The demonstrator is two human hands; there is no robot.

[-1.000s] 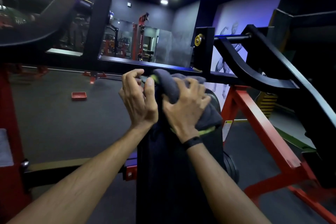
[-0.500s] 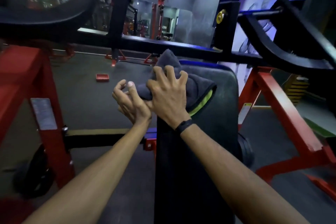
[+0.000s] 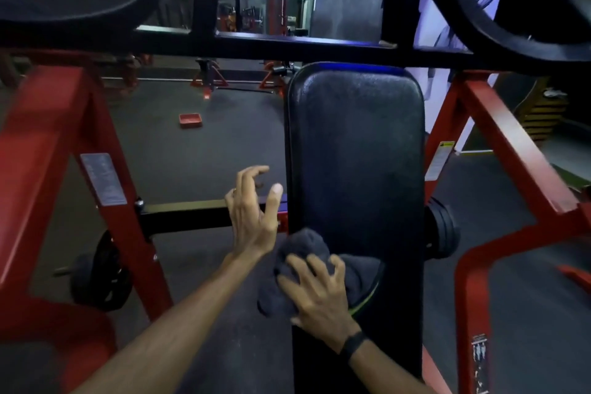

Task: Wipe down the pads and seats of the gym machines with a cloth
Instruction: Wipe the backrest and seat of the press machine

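Head view: right hand [image 3: 319, 294] presses cloth [image 3: 307, 249] on black pad [image 3: 355, 150]; left hand [image 3: 252, 211] loose, grip empty.

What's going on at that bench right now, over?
Right hand pressing grey cloth on black pad. Left hand free, open beside pad. Nothing blocking.
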